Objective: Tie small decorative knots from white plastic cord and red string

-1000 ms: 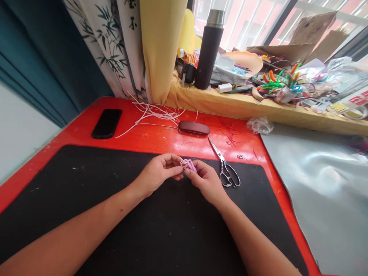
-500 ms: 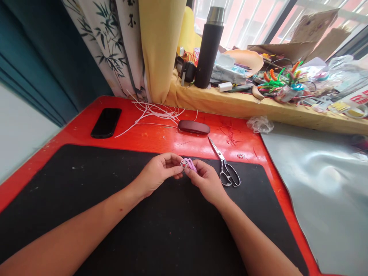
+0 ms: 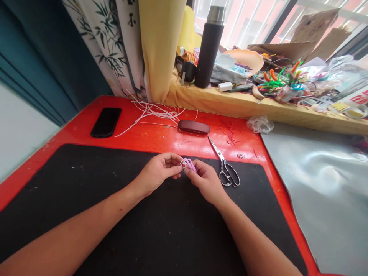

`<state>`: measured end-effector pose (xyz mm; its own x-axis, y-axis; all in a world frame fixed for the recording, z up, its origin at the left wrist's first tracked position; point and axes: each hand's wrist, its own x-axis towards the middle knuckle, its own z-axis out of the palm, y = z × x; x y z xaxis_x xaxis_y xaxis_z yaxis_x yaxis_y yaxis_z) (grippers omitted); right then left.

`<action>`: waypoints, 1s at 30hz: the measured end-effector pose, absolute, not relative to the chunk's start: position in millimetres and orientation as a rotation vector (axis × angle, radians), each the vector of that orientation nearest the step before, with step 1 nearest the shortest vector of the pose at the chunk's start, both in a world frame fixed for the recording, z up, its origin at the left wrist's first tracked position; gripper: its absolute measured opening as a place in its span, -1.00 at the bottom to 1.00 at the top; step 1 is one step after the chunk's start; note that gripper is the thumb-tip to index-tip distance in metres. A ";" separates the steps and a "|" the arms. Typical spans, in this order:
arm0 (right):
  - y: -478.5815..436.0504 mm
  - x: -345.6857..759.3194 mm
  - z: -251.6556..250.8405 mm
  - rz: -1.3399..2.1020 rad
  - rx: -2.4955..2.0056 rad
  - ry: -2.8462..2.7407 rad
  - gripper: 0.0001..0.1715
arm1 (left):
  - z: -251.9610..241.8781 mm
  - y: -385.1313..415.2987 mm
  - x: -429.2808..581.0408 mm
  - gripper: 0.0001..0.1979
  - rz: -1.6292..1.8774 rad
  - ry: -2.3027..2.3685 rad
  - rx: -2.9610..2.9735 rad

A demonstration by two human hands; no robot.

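Observation:
Over the far part of the black mat [image 3: 161, 237], both hands meet at a small piece. My left hand [image 3: 156, 172] pinches a silvery flower-shaped ornament [image 3: 183, 163] with a red centre between thumb and fingers. My right hand [image 3: 207, 178] is closed on looped lilac cord [image 3: 191, 165], its thumb tip against the flower's edge. Flower and cord touch; how they are joined is too small to make out. Right of my right hand lie metal scissors [image 3: 225, 165] with black-lined handles, blades pointing away.
Beyond the mat, the red table [image 3: 155, 136] carries a phone [image 3: 105, 122], white cords [image 3: 155, 111], a maroon case [image 3: 194, 127], red threads [image 3: 230, 134] and another small flower [image 3: 240, 156]. A grey sheet [image 3: 324, 191] covers the right side. A black thermos [image 3: 209, 48] stands on the cluttered sill.

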<state>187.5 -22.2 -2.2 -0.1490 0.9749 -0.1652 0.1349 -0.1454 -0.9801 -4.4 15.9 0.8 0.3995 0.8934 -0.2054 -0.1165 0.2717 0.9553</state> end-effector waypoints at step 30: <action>-22.9 187.9 -1.7 1.354 -1.328 -1.381 -0.59 | 3.6 16.2 -4.3 -0.77 0.769 0.911 1.156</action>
